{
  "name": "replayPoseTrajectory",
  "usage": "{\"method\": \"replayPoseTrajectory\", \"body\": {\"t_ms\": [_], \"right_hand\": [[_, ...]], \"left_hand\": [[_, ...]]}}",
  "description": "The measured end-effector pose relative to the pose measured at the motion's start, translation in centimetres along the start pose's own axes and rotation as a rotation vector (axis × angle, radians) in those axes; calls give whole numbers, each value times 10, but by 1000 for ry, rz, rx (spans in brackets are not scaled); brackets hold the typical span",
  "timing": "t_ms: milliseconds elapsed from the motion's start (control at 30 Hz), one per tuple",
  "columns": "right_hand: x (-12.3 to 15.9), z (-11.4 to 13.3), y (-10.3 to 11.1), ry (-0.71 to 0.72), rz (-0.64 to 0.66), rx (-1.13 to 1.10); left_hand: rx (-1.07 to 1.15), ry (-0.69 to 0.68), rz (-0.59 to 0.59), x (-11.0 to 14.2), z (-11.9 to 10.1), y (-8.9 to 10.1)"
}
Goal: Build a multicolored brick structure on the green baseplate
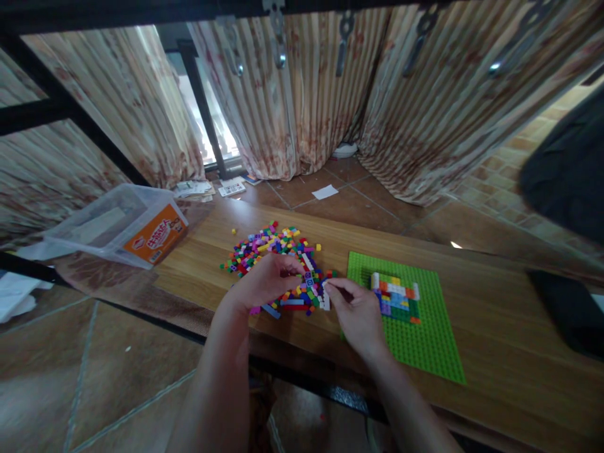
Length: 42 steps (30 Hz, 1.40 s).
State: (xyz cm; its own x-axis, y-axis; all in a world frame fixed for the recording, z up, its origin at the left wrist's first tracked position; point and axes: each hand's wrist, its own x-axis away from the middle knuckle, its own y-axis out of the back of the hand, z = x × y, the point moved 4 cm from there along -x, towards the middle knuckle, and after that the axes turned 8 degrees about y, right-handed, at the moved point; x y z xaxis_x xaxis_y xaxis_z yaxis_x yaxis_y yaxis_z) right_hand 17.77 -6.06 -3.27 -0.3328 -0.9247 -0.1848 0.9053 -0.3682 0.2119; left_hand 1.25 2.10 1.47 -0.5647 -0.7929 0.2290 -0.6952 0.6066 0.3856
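A heap of small colourful toy bricks (264, 242) lies on the wooden table. Above its near right side is my left hand (267, 280), with thumb and fingers curved and a gap between them; purple bricks (309, 279) show just past the fingertips. At the heap's right edge my right hand (358, 314) pinches a white brick (326, 299), partly covered by the fingers. To the right lies a green baseplate (429, 346), carrying a flat build of coloured bricks (396, 299) in white, orange, yellow, blue, purple and green.
On the left stands a clear plastic bin (104, 233) with an orange label. A black object (566, 308) lies at the table's right end. Metal hooks (346, 44) hang from a dark bar above. Papers (325, 192) lie on the tiled floor before the curtains.
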Motion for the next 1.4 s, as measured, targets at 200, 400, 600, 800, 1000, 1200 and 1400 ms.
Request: {"method": "replayPoseTrajectory", "body": {"t_ms": [200,400,600,800,1000,1200,1400], "right_hand": [[1,7,-10,200,102,295],[4,10,-10,231,76,321],[9,20,-6,150,44,106],[11,20,-1,95,5,-25],[9,15,12,109,-5,79],[10,0,23,138,12,280],[15,-6,29,181,69,372]], "left_hand": [[-28,19,-37,2,5,5],[18,29,15,0,4,2],[73,-4,89,-3,0,-11],[102,-56,154,-4,-15,-33],[1,-83,29,-9,-7,-21],[-251,175,-678,8,28,56],[-368,362,-669,23,41,69]]}}
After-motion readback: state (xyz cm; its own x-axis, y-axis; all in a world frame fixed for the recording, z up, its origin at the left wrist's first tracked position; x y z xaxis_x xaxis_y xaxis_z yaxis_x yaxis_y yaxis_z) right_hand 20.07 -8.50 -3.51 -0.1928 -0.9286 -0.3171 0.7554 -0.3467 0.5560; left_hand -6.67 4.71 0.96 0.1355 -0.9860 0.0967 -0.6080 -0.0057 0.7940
